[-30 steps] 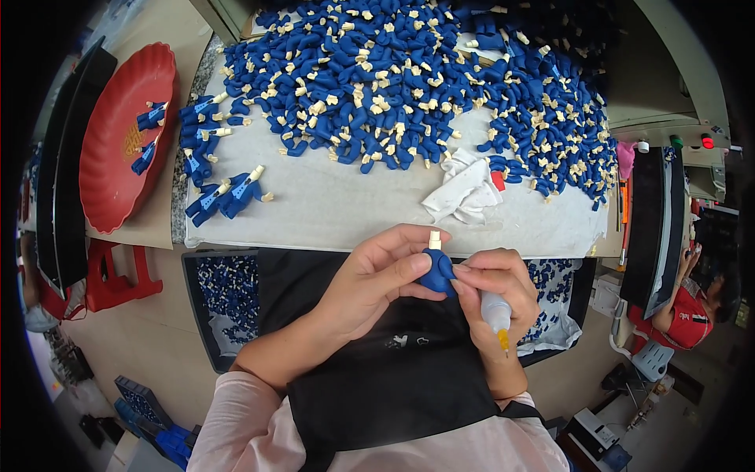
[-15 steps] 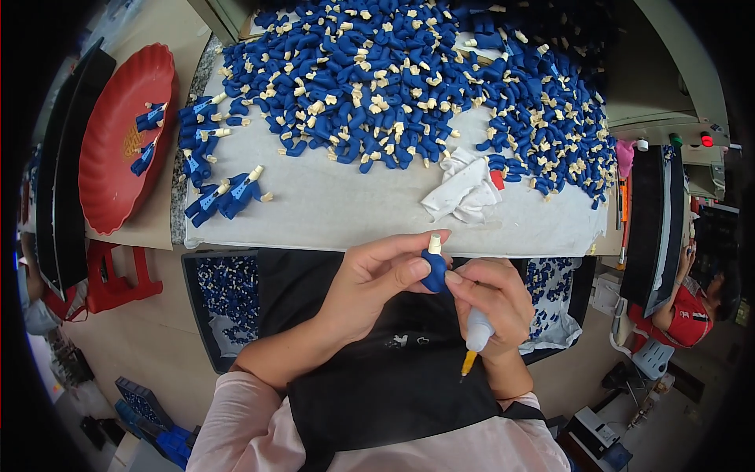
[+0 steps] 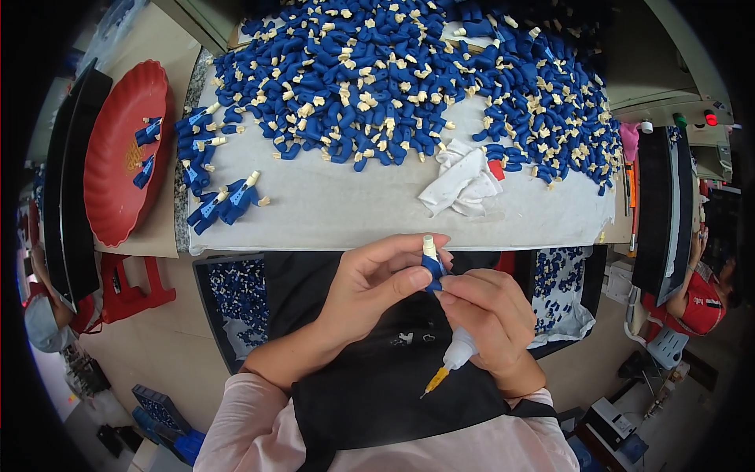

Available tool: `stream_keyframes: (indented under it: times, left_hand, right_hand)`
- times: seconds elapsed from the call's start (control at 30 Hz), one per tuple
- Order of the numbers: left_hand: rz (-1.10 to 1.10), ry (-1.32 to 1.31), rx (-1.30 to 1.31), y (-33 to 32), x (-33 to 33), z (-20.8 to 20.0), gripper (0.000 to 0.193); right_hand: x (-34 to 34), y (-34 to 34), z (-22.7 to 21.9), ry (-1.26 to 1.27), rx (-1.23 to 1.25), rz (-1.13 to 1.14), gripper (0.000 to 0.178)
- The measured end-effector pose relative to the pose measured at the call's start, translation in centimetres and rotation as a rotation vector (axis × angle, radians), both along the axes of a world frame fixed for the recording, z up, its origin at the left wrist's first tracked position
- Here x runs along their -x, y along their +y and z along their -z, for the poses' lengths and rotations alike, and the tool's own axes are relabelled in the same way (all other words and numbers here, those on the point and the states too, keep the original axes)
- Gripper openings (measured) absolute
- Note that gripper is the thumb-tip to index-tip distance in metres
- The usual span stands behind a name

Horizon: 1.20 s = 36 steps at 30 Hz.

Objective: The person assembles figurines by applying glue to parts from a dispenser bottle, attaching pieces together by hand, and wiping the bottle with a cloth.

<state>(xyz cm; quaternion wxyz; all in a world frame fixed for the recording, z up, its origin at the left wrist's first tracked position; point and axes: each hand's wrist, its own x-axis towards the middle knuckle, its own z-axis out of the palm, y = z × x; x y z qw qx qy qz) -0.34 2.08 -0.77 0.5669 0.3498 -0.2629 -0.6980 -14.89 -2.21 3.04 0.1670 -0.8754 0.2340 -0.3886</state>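
Note:
Above my lap, just off the near table edge, my left hand (image 3: 363,285) is closed around a small blue figurine body (image 3: 429,263) with a cream neck peg pointing up. The thumb and fingertips of my right hand (image 3: 497,316) are pinched at the body's right side. Whether a small arm piece is between those fingertips is hidden. Tucked in the right palm is a white glue bottle (image 3: 461,350), its yellow needle tip slanting down and left over the black apron.
A large heap of blue arms with cream hands (image 3: 346,86) covers the table's far part. A white cloth (image 3: 462,185) lies in front of it. Several figurine bodies (image 3: 236,200) lie at left, beside a red scalloped tray (image 3: 106,181). Part-filled bins (image 3: 236,295) stand below the table.
The figurine body has turned in my left hand, showing a lighter front edge. My right fingers have moved slightly left against it, and the glue bottle's tip has swung down and left.

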Motion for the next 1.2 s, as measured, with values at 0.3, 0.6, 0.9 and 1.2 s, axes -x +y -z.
stream_keyframes:
  times: [0.3, 0.6, 0.9, 1.2]
  left_hand:
    - [0.051, 0.256, -0.078, -0.3, 0.1, -0.4, 0.042]
    - [0.084, 0.447, -0.088, -0.2, 0.0, 0.0, 0.039]
    - [0.066, 0.463, -0.058, 0.0, 0.0, 0.4, 0.036]
    - [0.064, 0.461, -0.055, 0.1, 0.0, 0.2, 0.035]
  right_hand:
    - [0.8, 1.0, 0.7, 0.021, -0.129, 0.104, 0.031]
    - [1.2, 1.3, 1.8, 0.014, -0.126, 0.104, 0.030]
    - [0.7, 1.1, 2.4, -0.066, -0.078, 0.084, 0.028]
    - [0.5, 1.2, 2.6, -0.083, -0.056, 0.099, 0.028]
